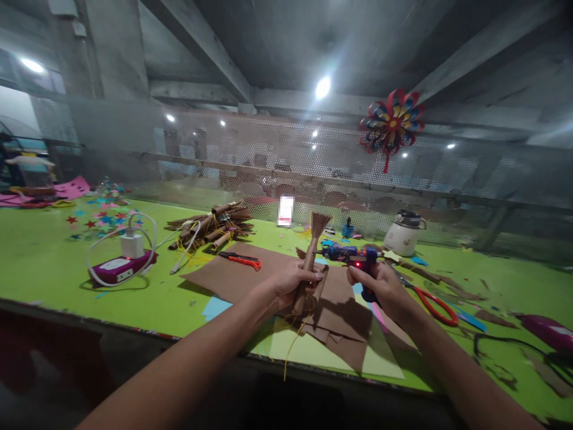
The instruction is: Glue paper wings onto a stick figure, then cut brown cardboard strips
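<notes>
1. The slim brown-paper broom with a fanned, fringed head [312,248] is at the middle of the scene, above the near part of the green tabletop [170,298].
2. Its long axis stands steep, leaning slightly right toward the top; the fringe points up and far, the rolled handle end down and near, a little left.
3. The left hand [293,282] has its fingers curled closed around the lower handle, thumb across the front.
4. A loose yellow thread [292,346] trails from the handle end toward the near table edge.
5. The right hand [380,285] is wrapped round the grip of a dark-blue glue gun [349,255] with a lit red light, thumb against its body.
6. The gun lies roughly level, nozzle pointing left at the broom's stem; whether they touch cannot be told.
7. Below both hands lie flat brown paper sheets [239,278]; on their far left part rests an orange-and-black cutter [250,263].
8. Far left sits a heap of brown rolled-paper pieces [219,227]; right of the gun lie orange-handled scissors [436,307].
</notes>
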`<state>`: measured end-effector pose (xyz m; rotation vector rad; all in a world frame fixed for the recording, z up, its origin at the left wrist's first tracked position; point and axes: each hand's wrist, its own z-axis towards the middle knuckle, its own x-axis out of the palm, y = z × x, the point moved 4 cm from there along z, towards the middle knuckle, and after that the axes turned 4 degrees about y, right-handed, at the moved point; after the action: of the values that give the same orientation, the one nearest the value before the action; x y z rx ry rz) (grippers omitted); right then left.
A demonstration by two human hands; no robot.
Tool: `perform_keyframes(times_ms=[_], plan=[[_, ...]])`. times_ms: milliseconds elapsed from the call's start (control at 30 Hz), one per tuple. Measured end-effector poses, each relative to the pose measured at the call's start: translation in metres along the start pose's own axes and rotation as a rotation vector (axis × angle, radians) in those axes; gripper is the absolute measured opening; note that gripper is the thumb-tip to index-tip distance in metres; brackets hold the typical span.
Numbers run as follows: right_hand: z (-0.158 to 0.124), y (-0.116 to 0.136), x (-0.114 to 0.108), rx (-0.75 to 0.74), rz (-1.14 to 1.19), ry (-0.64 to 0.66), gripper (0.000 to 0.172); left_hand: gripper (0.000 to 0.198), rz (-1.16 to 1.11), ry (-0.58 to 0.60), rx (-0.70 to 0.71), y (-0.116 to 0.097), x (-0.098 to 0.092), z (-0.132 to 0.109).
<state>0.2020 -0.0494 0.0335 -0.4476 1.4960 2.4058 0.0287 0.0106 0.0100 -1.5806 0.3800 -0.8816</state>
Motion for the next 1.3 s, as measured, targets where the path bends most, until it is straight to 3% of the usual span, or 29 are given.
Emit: perform_keyframes(times_ms=[800, 1300], plan=[[-0.002, -0.003, -0.001, 0.042, 0.062, -0.018, 0.028, 0.019, -0.006, 0.011, 0.008, 0.0, -0.001, 0.001], [0.0, -0.008, -0.002, 0.035, -0.002, -0.057, 0.034, 0.022, 0.011, 0.006, -0.015, -0.001, 0.001, -0.001]])
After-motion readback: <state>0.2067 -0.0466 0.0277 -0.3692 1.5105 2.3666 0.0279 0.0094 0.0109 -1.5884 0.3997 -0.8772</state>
